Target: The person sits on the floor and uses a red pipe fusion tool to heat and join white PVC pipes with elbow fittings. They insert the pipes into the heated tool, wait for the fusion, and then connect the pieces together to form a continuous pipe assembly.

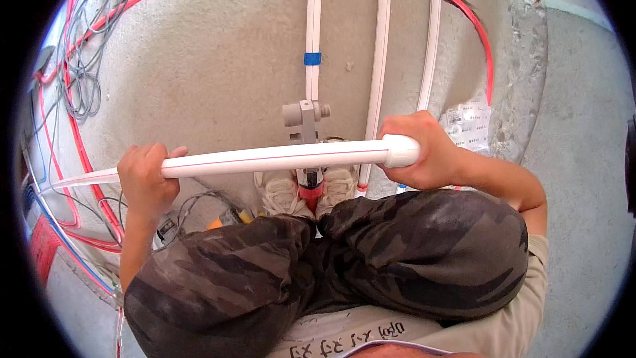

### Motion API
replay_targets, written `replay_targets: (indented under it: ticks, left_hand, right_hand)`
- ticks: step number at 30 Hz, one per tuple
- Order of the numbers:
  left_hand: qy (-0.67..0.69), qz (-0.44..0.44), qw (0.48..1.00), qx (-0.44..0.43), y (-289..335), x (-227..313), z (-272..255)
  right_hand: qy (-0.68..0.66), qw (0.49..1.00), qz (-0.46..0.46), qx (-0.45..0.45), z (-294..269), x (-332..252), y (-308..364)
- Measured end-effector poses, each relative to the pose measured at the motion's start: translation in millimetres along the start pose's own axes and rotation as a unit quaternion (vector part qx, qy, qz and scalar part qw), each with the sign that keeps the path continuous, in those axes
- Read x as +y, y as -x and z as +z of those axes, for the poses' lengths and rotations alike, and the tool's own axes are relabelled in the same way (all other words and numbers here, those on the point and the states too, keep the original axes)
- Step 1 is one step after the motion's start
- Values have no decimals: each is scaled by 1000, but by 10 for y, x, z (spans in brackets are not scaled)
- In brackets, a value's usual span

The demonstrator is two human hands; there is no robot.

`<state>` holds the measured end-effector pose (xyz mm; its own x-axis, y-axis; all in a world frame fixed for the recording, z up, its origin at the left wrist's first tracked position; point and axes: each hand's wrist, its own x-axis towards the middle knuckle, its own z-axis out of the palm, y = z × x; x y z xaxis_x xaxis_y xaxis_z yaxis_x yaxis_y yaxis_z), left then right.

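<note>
A long white plastic pipe with a thin red line along it lies level across the front of my knees. My left hand is wrapped round it, and the pipe runs on past that hand to the far left. At its right end sits a wider white pipe fitting. My right hand is closed round this fitting, its fingers partly hidden behind it. Just beyond the pipe, a pipe welding tool with round grey heads and a red lower part stands upright between my shoes.
Several white pipes run away along the concrete floor, one with a blue band. A red conduit curves round them. Coiled grey cable lies at the far left. A printed sheet lies beyond my right hand.
</note>
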<state>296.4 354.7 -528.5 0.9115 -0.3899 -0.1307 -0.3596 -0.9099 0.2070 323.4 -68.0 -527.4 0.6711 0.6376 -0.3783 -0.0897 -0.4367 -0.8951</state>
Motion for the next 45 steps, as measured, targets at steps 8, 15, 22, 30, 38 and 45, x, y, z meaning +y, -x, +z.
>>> replay_targets:
  ticks: [8, 15, 22, 30, 38, 45]
  left_hand:
    - [9, -5, 999, -36, -53, -83, 58]
    - [29, -64, 989, -129, -384, -262, 52]
    - [66, -86, 980, -169, -661, -283, -56]
    - [116, -113, 954, -253, -732, -262, -119]
    - [139, -105, 934, -313, -812, -356, -113]
    - [78, -81, 985, -133, -774, -366, 34]
  right_hand:
    - [22, 999, 47, -15, -24, -19, -82]
    - [-205, 978, 21, 25, -246, 97, -433]
    - [-339, 926, -121, 113, -186, 263, -644]
    - [-277, 948, -124, 100, -235, 278, -681]
    - [-327, 932, -67, 138, -185, 281, -709]
    - [-286, 946, -44, 145, -281, 219, -649]
